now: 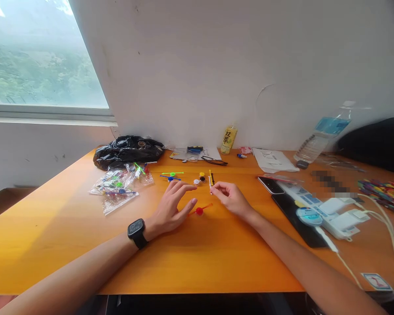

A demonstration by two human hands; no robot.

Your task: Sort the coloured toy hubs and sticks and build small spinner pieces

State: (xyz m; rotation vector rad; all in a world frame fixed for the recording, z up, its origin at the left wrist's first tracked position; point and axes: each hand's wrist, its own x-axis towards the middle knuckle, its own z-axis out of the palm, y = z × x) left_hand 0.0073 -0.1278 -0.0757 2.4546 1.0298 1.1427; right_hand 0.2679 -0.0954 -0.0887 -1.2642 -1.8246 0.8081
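My left hand, with a black watch on its wrist, is over the table with its fingers apart and nothing in them. Thumb and forefinger of my right hand pinch the near end of a thin white plastic stick; yellow and black sticks lie close by. Between the hands are a white round piece, a black one and a yellow one. A red round piece with an orange stick lies nearer me. Blue and green pieces with sticks lie beyond my left fingers.
Clear bags of coloured pieces and a black plastic bag lie at left. A yellow drink bottle stands by the wall. A phone, a power strip with cables and a tilted water bottle occupy the right.
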